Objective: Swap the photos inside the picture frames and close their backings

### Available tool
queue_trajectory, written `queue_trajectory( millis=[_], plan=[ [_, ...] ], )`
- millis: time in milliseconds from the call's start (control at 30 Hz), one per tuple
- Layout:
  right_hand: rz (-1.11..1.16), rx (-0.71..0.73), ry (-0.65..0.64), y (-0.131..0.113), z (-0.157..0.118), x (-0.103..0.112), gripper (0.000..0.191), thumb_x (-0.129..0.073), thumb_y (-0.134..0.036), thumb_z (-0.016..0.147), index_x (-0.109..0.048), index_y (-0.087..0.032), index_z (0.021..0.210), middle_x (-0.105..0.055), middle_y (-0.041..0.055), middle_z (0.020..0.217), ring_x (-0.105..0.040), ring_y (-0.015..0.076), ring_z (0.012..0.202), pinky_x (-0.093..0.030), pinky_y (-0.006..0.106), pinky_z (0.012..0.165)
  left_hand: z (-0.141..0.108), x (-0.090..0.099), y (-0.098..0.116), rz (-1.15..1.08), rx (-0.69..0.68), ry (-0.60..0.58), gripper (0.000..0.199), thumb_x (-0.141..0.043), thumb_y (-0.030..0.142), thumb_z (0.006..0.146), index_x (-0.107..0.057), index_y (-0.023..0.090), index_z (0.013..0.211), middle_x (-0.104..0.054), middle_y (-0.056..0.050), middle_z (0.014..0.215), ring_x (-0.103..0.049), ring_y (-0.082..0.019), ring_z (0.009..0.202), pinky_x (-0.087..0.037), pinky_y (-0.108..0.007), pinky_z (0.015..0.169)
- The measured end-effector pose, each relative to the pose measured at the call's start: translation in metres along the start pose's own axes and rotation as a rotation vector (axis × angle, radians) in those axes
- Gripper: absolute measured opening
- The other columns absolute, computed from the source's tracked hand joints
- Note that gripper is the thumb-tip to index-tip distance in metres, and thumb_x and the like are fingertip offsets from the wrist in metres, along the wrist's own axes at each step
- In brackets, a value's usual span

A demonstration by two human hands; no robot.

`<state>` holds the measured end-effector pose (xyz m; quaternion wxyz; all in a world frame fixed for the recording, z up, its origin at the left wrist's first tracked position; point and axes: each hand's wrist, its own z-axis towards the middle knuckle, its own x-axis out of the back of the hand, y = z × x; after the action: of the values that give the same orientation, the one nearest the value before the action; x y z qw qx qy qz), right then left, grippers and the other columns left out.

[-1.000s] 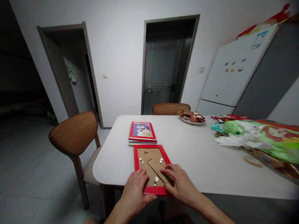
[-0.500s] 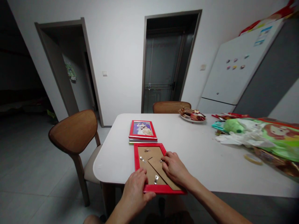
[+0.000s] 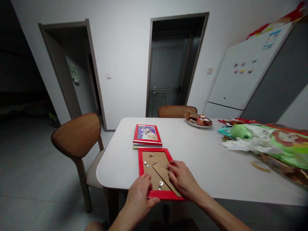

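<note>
A red picture frame [image 3: 163, 194] lies face down at the near edge of the white table, its brown backing board [image 3: 156, 160] and several metal clips showing. My left hand [image 3: 140, 191] grips the frame's lower left corner, thumb along the near edge. On the right side, my right hand [image 3: 181, 177] has its fingers bent against the clip [image 3: 166, 167] at the frame's right edge. Just beyond lies a stack of frames, the top one red [image 3: 147, 134] with a photo of people facing up.
On the table [image 3: 202, 154] are a plate of wrapped items [image 3: 198, 123], a tape roll [image 3: 260, 166] and a heap of green and white packaging [image 3: 267, 138]. Wooden chairs stand at the left [image 3: 77, 134] and far side [image 3: 177, 111].
My right hand has shifted slightly down and right at the clip, its fingers a little more drawn in. My left hand and the frame stay almost in place.
</note>
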<state>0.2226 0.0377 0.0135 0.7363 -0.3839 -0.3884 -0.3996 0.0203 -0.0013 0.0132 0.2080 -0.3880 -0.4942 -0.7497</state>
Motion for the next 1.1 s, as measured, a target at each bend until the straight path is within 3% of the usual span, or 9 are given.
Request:
queue_trajectory(
  millis=[100,200,367,567,900,1100],
  plan=[
    [0.051,0.171,-0.055,-0.018,-0.01,0.007,0.028,-0.042,-0.024,0.077,-0.059,-0.024,0.099,-0.05,0.0076,0.108,-0.042,0.0218,0.099,-0.033,0.038,0.084,0.0,0.001,-0.003,-0.015,-0.001,0.003,0.028,-0.071,0.023,0.056,-0.056,0.019,0.08,-0.052,-0.009,0.118,-0.041,-0.024,0.114,-0.033,-0.037,0.094],
    [0.119,0.313,-0.181,-0.034,-0.014,0.015,0.025,-0.044,-0.026,0.077,-0.061,-0.029,0.095,-0.052,0.0046,0.101,-0.042,0.0198,0.098,-0.031,0.039,0.087,0.001,0.002,-0.007,-0.04,-0.005,-0.009,0.027,-0.069,0.023,0.057,-0.056,0.019,0.081,-0.052,-0.009,0.118,-0.041,-0.024,0.114,-0.034,-0.038,0.093],
    [0.157,0.346,-0.218,-0.039,-0.013,0.02,0.021,-0.045,-0.027,0.077,-0.062,-0.026,0.088,-0.051,0.0047,0.097,-0.041,0.019,0.095,-0.032,0.037,0.085,0.003,0.004,-0.008,-0.062,-0.006,-0.013,0.029,-0.069,0.025,0.057,-0.056,0.02,0.083,-0.053,-0.008,0.116,-0.041,-0.024,0.114,-0.034,-0.038,0.093],
    [0.133,0.414,-0.278,-0.038,-0.013,0.021,0.023,-0.044,-0.031,0.077,-0.059,-0.025,0.094,-0.052,0.0052,0.1,-0.041,0.019,0.093,-0.032,0.036,0.084,0.002,0.004,-0.007,-0.069,-0.005,-0.012,0.025,-0.069,0.025,0.058,-0.056,0.019,0.079,-0.051,-0.009,0.118,-0.039,-0.023,0.115,-0.033,-0.038,0.094],
    [0.219,0.355,-0.259,-0.039,-0.011,0.021,0.025,-0.047,-0.034,0.076,-0.061,-0.023,0.093,-0.053,0.0066,0.098,-0.045,0.0191,0.092,-0.035,0.035,0.081,0.002,0.002,-0.012,-0.078,-0.006,-0.005,0.027,-0.069,0.027,0.057,-0.057,0.02,0.08,-0.051,-0.008,0.119,-0.04,-0.024,0.115,-0.034,-0.038,0.094],
    [0.154,0.177,-0.171,-0.043,0.025,-0.006,0.029,-0.036,-0.022,0.081,-0.056,-0.017,0.103,-0.053,0.0092,0.098,-0.046,0.0179,0.09,-0.036,0.032,0.079,0.001,0.002,-0.011,-0.077,-0.004,-0.007,0.029,-0.071,0.02,0.055,-0.057,0.019,0.08,-0.051,-0.009,0.119,-0.039,-0.024,0.116,-0.034,-0.037,0.095]
  ],
)
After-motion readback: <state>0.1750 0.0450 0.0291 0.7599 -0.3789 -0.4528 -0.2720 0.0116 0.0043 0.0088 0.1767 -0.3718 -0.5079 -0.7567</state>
